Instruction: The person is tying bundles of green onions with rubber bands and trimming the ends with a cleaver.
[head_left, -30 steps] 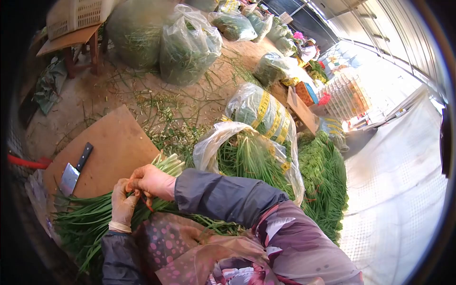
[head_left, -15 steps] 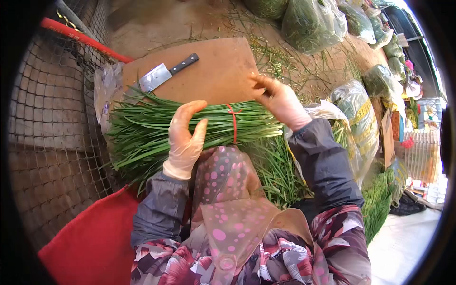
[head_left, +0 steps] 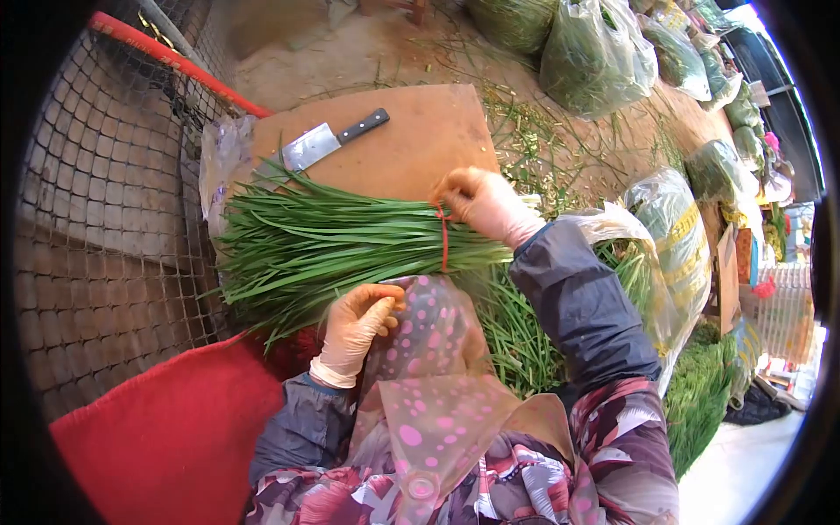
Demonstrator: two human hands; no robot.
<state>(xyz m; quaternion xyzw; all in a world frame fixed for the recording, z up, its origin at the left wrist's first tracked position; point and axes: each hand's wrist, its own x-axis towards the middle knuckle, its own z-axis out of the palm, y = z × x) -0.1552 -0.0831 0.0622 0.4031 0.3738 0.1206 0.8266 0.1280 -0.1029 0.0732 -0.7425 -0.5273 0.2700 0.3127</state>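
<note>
A thick bundle of green garlic chives [head_left: 350, 232] lies crosswise on the board in front of me, leaf tips to the left and pale cut ends to the right. Around its right part runs a red tie [head_left: 444, 241]. My gloved right hand [head_left: 486, 206] pinches the tie at the top of the bundle, its palm covering part of the stalks. Below the bundle, apart from it, my gloved left hand [head_left: 354, 332] is curled closed in front of the spotted apron [head_left: 424, 328]; nothing shows between its fingers. A cleaver [head_left: 324, 143] rests on the board [head_left: 420, 140] beyond the chives.
Black netting [head_left: 105, 192] with a red pole [head_left: 179, 63] borders the left side. Loose chives [head_left: 525, 337] lie under my right arm. Filled plastic bags [head_left: 599, 61] stand at the back right, and another bag [head_left: 669, 236] is nearer. Red cloth [head_left: 175, 429] covers the lower left.
My left hand has come off the bundle, dropped toward the apron and curled closed. My right hand has moved left onto the red tie. The view has shifted slightly.
</note>
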